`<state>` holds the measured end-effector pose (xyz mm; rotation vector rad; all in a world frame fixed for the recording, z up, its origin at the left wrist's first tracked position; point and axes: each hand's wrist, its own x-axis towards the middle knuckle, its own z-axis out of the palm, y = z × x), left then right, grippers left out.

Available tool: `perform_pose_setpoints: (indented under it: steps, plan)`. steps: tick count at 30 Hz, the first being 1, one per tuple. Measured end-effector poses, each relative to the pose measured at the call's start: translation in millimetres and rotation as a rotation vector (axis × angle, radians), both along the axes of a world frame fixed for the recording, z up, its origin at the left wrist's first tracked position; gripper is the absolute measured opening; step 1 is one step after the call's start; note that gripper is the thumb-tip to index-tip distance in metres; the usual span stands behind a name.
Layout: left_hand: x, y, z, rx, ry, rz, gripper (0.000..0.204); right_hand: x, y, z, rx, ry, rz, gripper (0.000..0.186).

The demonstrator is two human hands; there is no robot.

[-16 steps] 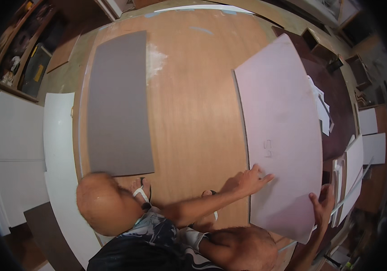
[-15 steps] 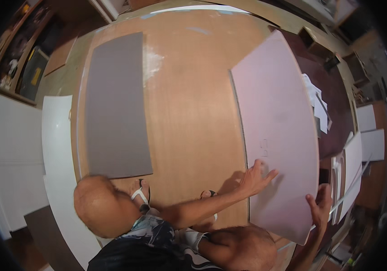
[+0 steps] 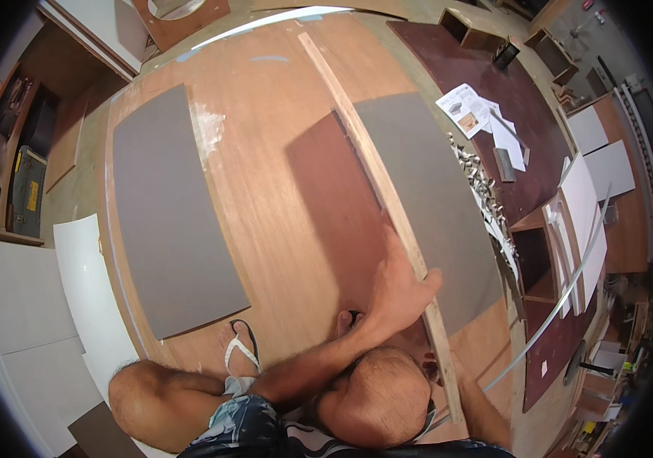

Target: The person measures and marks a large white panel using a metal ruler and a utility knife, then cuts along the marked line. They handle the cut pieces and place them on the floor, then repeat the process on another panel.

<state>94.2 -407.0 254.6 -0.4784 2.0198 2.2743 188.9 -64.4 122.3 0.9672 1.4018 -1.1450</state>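
A long flat panel, seen almost edge-on as a pale wooden strip, stands tilted up on the right half of the large plywood sheet. My left hand grips its upper edge, with the thumb on the right side and the fingers down the left. At the near end, my right hand has its fingers showing left of the panel and its forearm on the right. The rest of that hand is hidden by the panel. Right of the panel lies a grey sheet; another grey sheet is at left.
Reddish shadow falls left of the panel. Curled scraps lie by the right grey sheet. Papers and a dark block rest on a maroon board. White strips stand at right; a white panel is at left.
The pinkish panel, lying flat with its broad face up, has been swung up on edge. The grey sheet at right has come into sight. Both hands now grip the panel; the view has shifted rightward.
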Motion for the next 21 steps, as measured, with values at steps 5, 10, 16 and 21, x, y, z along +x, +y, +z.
perform_pose_setpoints:
  steps: [5,10,16,21]
  plan:
    - [6,-23,-18,0.046,0.072,0.182,0.073,0,-3,-26,-0.097,0.553,-0.259,0.071]
    - [-20,-73,-78,0.479,0.116,0.403,0.052,-91,-19,-16,-0.050,0.806,-0.331,0.072]
    - [-46,-132,-174,0.603,0.106,0.523,0.047,-141,-80,-59,0.520,1.235,-0.200,0.057]
    - [-48,-206,-242,0.315,0.077,0.556,0.059,-103,-206,-77,0.514,1.323,-0.366,0.054]
